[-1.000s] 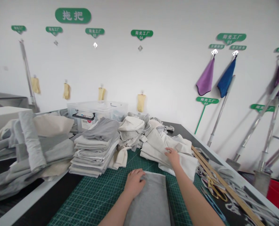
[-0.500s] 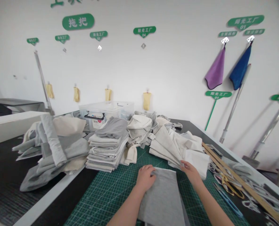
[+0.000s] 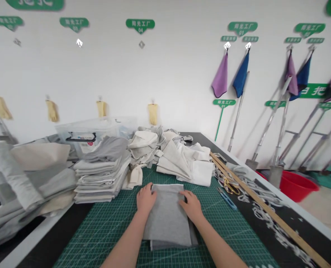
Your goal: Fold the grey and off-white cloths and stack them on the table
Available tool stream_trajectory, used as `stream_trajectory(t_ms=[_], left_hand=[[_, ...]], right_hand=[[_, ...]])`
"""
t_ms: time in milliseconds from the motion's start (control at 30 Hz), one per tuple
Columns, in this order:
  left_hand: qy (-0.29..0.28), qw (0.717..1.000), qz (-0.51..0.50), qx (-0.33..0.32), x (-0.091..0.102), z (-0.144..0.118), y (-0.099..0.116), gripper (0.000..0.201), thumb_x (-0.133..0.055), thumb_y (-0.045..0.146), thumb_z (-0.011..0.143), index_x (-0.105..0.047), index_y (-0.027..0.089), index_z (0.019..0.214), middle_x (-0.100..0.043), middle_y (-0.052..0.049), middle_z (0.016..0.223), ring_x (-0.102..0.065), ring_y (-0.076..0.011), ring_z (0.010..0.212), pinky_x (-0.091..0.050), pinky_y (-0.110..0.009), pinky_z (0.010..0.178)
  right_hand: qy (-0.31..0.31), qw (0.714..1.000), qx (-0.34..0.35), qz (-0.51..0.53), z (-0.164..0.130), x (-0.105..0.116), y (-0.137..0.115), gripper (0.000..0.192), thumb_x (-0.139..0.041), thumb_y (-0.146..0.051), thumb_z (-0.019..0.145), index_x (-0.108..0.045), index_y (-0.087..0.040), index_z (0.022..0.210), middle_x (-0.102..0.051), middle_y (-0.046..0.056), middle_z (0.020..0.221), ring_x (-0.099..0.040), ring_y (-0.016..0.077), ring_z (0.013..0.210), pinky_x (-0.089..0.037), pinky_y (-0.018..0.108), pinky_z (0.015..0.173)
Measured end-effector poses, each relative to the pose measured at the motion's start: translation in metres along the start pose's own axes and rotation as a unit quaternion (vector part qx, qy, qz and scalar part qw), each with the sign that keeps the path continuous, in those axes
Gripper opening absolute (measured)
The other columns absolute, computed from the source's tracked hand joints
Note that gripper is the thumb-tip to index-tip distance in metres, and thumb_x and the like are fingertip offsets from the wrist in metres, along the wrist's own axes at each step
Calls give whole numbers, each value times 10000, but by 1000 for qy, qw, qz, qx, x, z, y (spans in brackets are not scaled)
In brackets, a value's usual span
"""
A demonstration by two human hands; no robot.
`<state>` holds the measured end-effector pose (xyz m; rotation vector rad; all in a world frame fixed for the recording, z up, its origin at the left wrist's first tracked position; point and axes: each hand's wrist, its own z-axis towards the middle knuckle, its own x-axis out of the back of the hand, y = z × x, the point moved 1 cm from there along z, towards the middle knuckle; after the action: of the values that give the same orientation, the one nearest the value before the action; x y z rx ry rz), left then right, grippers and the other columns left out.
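Note:
A folded grey cloth (image 3: 167, 219) lies flat on the green cutting mat (image 3: 104, 230) in front of me. My left hand (image 3: 145, 199) rests on its far left corner, fingers curled over the edge. My right hand (image 3: 192, 206) lies on its right edge, fingers spread on the fabric. Just beyond the hands sits a loose heap of white and cream cloth pieces (image 3: 185, 163). A neat stack of folded grey and white cloths (image 3: 101, 176) stands to the left of the mat.
A long wooden ruler (image 3: 262, 208), gold scissors (image 3: 230, 186) and a blue pen (image 3: 227, 198) lie right of the mat among white cord scraps. A clear storage box (image 3: 87, 138) stands at the back. More cloth piles (image 3: 28, 178) lie left. A red basin (image 3: 296, 184) sits on the floor.
My right hand left the white cloth heap and came down onto the grey cloth's right edge. My left hand stayed on the cloth. The view swung to the right.

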<state>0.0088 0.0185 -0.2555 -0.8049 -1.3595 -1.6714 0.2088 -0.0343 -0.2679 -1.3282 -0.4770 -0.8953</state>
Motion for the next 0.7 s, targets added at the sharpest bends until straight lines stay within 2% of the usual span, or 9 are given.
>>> stream_trajectory(t_ms=[100,167,233,300,467,567,633,700], left_hand=[[-1,999,-44,-8,-1,0,-3,342,-437,238,704,-457,216,1045,-571,-36,977,-490,-184,908,-330,-296,780],[-7,994,-112,-10,-4,3,-6,338,-439,192,703,-455,218,1039,-582,-22,962,-511,-152,880,-347,-256,762],[-12,983,-185,-9,-9,7,-9,356,-437,144,697,-444,212,1047,-582,-11,966,-523,-118,854,-360,-215,743],[-14,971,-237,-12,-13,10,-11,377,-446,116,681,-442,204,1048,-583,-8,955,-532,-100,814,-371,-196,724],[-7,952,-304,-34,-17,14,-11,435,-490,73,621,-457,196,1037,-580,-13,933,-537,-103,776,-387,-206,719],[4,943,-332,-25,-19,15,-12,489,-521,79,600,-436,177,1071,-569,-37,961,-536,-116,800,-391,-217,734],[7,941,-338,-8,-21,17,-13,523,-535,101,601,-408,168,1104,-572,-47,955,-541,-121,790,-393,-227,730],[5,942,-335,2,-23,19,-15,527,-535,124,610,-396,166,1117,-587,-42,912,-547,-121,765,-394,-231,716]], right_hand=[[-9,999,-15,-38,3,-2,-4,433,-510,-252,625,-498,-274,1058,-534,-2,1052,-461,195,933,-312,275,785],[-2,997,-55,-46,8,-4,-4,508,-503,-284,634,-425,-273,1135,-551,8,1027,-480,199,905,-325,281,754],[7,994,-101,-32,15,-8,-2,587,-496,-303,638,-339,-258,1202,-562,19,1007,-500,196,880,-340,275,715],[11,992,-124,-2,21,-10,0,607,-499,-307,632,-325,-255,1212,-573,21,989,-515,191,866,-351,266,684],[31,995,-87,42,28,-13,4,427,-507,-284,617,-509,-316,1043,-573,-15,979,-519,170,850,-356,255,683],[46,996,-51,62,28,-14,3,264,-496,-247,617,-603,-292,854,-562,-29,964,-505,153,864,-353,240,708],[53,995,-35,75,28,-15,2,189,-487,-234,618,-623,-268,744,-565,-24,931,-507,148,846,-355,239,710],[61,994,-26,87,28,-15,2,175,-477,-237,625,-621,-252,724,-568,-11,903,-512,147,819,-360,243,705]])
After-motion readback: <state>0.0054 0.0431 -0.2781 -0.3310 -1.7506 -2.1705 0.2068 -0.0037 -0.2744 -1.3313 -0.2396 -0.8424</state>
